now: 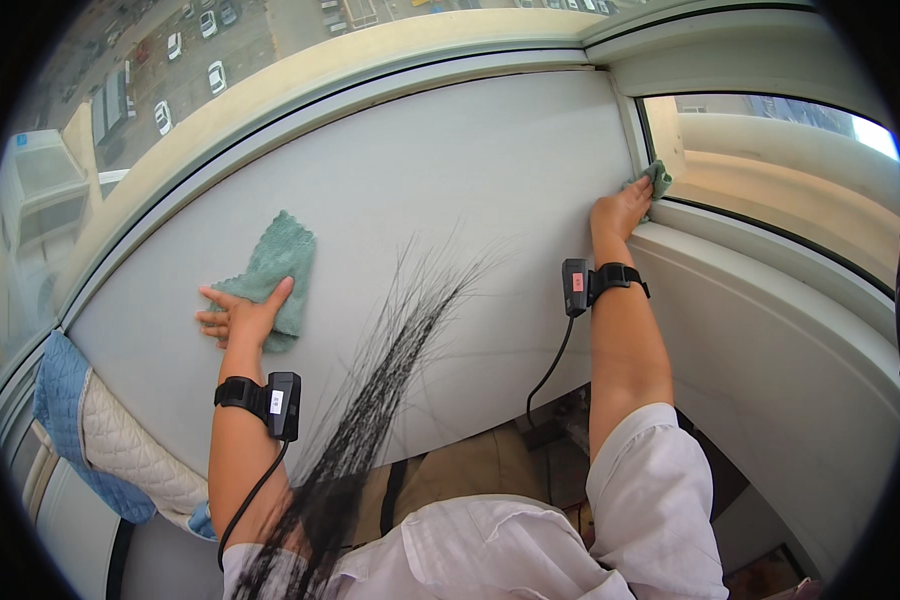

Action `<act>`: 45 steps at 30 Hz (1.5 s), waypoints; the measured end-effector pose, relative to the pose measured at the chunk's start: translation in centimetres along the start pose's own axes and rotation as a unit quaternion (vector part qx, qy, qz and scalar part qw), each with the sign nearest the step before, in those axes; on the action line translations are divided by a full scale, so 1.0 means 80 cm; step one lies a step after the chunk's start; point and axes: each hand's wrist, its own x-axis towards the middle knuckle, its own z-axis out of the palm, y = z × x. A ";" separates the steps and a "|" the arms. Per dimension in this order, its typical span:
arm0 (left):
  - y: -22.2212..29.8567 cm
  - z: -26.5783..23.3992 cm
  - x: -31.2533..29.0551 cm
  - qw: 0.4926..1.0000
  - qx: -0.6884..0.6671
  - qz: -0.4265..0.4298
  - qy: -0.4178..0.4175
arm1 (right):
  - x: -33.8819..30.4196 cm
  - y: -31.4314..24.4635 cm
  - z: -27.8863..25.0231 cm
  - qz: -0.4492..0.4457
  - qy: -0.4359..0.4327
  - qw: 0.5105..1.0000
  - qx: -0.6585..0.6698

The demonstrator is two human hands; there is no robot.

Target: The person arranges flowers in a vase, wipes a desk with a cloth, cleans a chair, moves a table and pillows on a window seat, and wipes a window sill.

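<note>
My left hand (238, 318) lies on a green cloth (280, 258) spread over the white sill board (450, 150). Its fingers are spread, some reaching past the cloth's left edge, and the thumb rests on top of the fabric. At the far right corner, my right hand (622, 210) grips a second green cloth (658, 180) against the window frame (630, 130). That cloth is bunched up and partly hidden by the fingers. Each wrist carries a black strap with a small box and a cable.
Dark hair (390, 390) hangs across the middle of the view. A blue and cream quilted fabric (120, 440) drapes over the sill's left end. Window glass runs along the far and right sides, with parked cars (216, 77) far below. A white ledge (770, 340) stands at right.
</note>
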 end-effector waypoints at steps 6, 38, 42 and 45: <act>0.003 -0.005 -0.006 1.000 0.008 -0.001 -0.017 | -0.100 -0.046 -0.040 -0.106 -0.007 0.973 0.203; -0.024 0.026 0.027 0.981 -0.048 0.117 0.150 | -0.333 0.188 -0.154 -0.060 -0.127 0.979 0.148; -0.059 0.059 0.026 0.942 -0.014 0.220 0.253 | -0.383 0.080 -0.177 -0.194 -0.213 0.931 0.223; -0.095 0.087 0.001 0.934 -0.012 0.239 0.267 | -0.438 0.038 -0.194 -0.355 -0.275 0.862 0.234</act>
